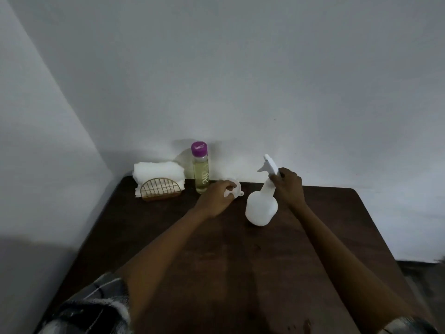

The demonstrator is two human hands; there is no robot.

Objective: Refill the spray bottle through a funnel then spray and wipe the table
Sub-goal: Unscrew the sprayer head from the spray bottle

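Note:
A white spray bottle (261, 208) stands tilted on the dark wooden table (240, 261). My right hand (289, 188) grips its neck just below the trigger head. My left hand (216, 198) holds a white funnel (237, 188) close to the table, left of the spray bottle. Behind the funnel, against the wall, stands a clear bottle (201, 171) of yellowish liquid with a purple cap on.
A gold wire holder (160, 189) with white napkins (159, 173) sits at the table's back left corner. White walls close in behind and to the left. The table's right edge drops to a dark floor (419, 273).

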